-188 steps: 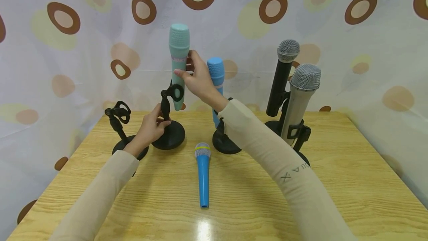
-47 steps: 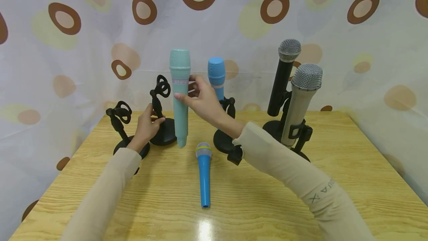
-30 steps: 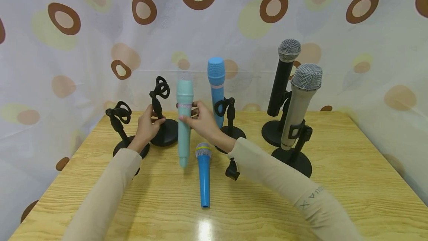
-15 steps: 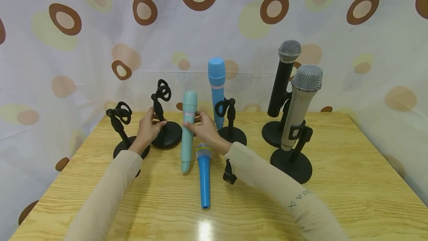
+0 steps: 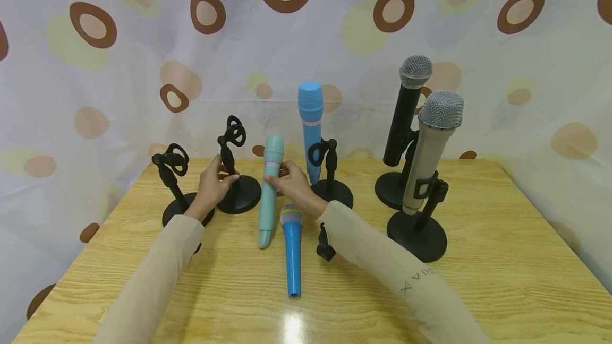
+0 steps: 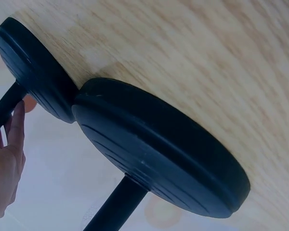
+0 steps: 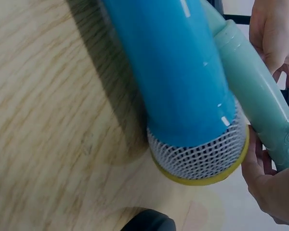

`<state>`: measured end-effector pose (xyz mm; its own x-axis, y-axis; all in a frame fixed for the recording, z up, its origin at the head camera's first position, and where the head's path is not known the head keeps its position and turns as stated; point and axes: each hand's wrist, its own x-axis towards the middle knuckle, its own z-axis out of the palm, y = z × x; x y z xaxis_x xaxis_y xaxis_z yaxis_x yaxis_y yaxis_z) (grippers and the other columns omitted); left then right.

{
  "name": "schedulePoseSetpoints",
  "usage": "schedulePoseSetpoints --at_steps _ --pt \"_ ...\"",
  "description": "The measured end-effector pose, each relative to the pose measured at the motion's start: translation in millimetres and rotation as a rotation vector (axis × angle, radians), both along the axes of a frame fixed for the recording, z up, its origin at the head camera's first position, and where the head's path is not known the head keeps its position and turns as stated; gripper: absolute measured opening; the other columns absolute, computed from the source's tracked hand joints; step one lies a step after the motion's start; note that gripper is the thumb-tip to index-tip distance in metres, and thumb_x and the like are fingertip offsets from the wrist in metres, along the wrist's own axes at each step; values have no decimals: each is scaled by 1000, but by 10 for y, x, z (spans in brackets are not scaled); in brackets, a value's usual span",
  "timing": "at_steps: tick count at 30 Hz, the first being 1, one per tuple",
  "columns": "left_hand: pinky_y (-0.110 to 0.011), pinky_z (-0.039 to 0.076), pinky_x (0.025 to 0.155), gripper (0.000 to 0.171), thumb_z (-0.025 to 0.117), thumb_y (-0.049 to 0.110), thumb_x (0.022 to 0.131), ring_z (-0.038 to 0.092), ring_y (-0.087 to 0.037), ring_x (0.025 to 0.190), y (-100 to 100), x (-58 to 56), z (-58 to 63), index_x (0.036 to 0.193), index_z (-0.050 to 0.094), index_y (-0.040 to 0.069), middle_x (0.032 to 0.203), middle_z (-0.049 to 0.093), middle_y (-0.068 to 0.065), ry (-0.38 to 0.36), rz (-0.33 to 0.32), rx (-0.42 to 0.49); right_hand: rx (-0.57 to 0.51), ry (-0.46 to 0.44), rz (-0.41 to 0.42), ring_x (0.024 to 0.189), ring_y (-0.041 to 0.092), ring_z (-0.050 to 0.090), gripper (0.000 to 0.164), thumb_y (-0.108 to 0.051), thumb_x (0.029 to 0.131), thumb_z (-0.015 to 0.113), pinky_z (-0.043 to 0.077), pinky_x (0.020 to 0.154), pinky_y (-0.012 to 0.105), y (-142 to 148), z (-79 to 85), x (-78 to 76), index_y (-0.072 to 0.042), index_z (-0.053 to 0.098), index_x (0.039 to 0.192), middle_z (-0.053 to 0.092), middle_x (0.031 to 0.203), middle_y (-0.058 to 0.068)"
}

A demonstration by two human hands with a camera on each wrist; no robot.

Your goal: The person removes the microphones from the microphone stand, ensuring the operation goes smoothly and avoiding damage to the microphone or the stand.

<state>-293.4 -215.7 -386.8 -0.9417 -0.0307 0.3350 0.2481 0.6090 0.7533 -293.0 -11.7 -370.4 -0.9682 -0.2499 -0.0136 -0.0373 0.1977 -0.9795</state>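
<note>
My right hand (image 5: 296, 187) grips a mint-green microphone (image 5: 269, 200) round its upper handle. It slants low over the table, head away from me; whether it touches the wood I cannot tell. My left hand (image 5: 214, 185) pinches the stem of a black microphone stand (image 5: 239, 195), whose ring clip holds nothing. Just right of the mint-green one lies a blue microphone (image 5: 292, 251) with a silver mesh head and yellow band. The left wrist view shows my left fingers (image 6: 17, 127) against the stand's stem. In the right wrist view the blue microphone (image 7: 178, 72) partly covers the mint-green one (image 7: 260, 91).
Another black stand (image 5: 177, 182) with a bare clip is at left. A light-blue microphone (image 5: 311, 115) leans in a stand (image 5: 332, 195) behind my right hand. At right, stands hold a black microphone (image 5: 401, 121) and a silver one (image 5: 427, 158). A black clip piece (image 5: 325, 248) shows below my right wrist.
The mint-green microphone, earlier raised at the stand's clip, has come away from it and down towards the table in my right hand. My left hand stays on the stem.
</note>
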Motion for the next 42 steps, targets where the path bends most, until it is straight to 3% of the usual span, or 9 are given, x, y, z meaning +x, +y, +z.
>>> schedulePoseSetpoints --at_steps 17,27,42 --pt "-46 54 74 27 61 2 85 64 -41 90 6 -7 -9 107 46 2 98 63 -24 1 0 -8 20 -40 -10 96 29 60 55 -20 85 65 53 81 40 15 -146 -118 -4 36 130 55 114 19" --pt "-46 54 76 27 61 3 86 64 -40 92 4 -4 -1 109 46 2 99 63 -24 -22 -8 11 108 -23 4 88 30 65 57 -22 87 63 55 74 35 41 -236 -181 -7 33 133 56 117 19" --pt "-47 53 78 28 61 4 86 63 -40 94 -21 2 -5 109 46 4 99 62 -23 -48 1 -5 137 -21 16 87 32 65 55 -18 87 63 55 70 34 65 -289 -220 -4 33 131 56 118 22"
